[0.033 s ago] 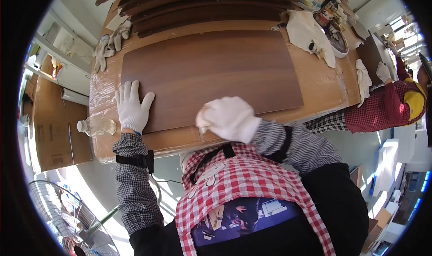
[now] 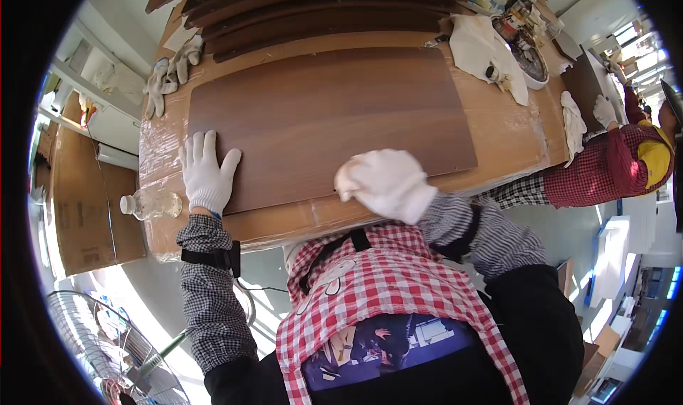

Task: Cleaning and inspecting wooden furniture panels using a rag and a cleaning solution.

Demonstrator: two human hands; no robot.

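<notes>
A dark brown wooden panel (image 2: 334, 113) lies flat on the wrapped table in front of me. My left hand (image 2: 208, 172), in a white knitted glove, rests with fingers spread over the panel's near left corner. My right hand (image 2: 388, 184), gloved in white too, is closed at the panel's near edge, right of the middle. Motion blurs it a little. Something pale and beige shows at its curled fingers, but its kind is hidden. A clear plastic bottle (image 2: 151, 204) lies on its side just left of my left wrist.
Several brown panels (image 2: 320, 14) are stacked at the far side. Grey gloves (image 2: 171, 71) lie at the far left, a white cloth (image 2: 480, 53) and a round tub (image 2: 532, 67) at the far right. A co-worker (image 2: 605, 160) stands on the right; a wire fan (image 2: 107, 348) stands lower left.
My right hand has moved right along the panel's near edge, still closed. The left hand stays flat on the panel's corner.
</notes>
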